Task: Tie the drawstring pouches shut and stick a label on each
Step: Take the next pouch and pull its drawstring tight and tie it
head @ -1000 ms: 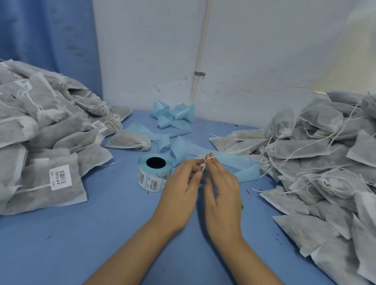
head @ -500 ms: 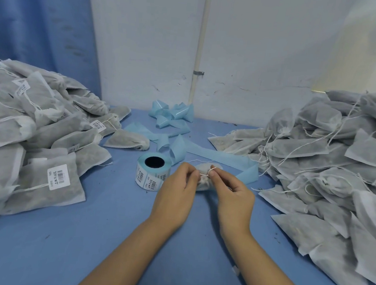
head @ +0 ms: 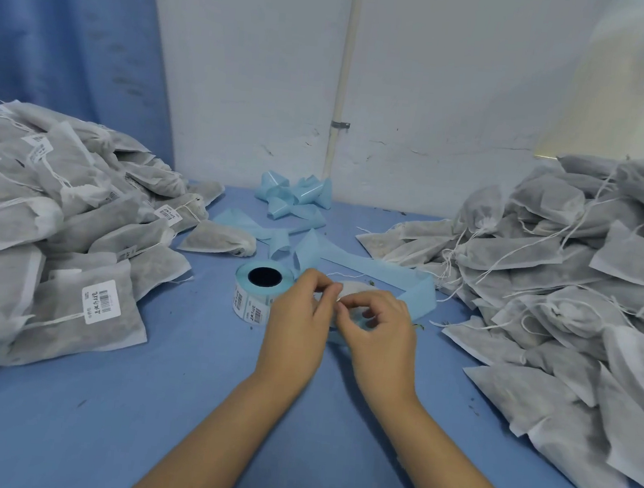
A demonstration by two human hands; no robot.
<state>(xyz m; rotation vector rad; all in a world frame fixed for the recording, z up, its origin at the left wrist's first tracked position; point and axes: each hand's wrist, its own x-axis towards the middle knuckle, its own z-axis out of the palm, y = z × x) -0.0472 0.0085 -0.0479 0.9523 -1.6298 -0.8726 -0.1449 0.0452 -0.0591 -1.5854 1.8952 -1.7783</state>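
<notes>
A grey drawstring pouch [head: 351, 288] lies on the blue table [head: 179, 407] at centre, mostly hidden behind my hands. My left hand [head: 297, 320] and my right hand [head: 379, 328] meet over its neck, each pinching the thin white drawstring [head: 339, 273] between fingertips. Just left of my left hand stands a roll of barcode labels [head: 255, 290] on light blue backing.
A heap of labelled, tied pouches [head: 50, 225] fills the left side. A heap of unlabelled pouches with loose strings [head: 567, 291] fills the right. Spent blue backing strip [head: 373, 268] curls behind my hands, with crumpled pieces [head: 293, 196] near the white wall.
My hands dropped from a raised hold on the string down onto the pouch, and my right hand's fingers curled in tighter at the neck.
</notes>
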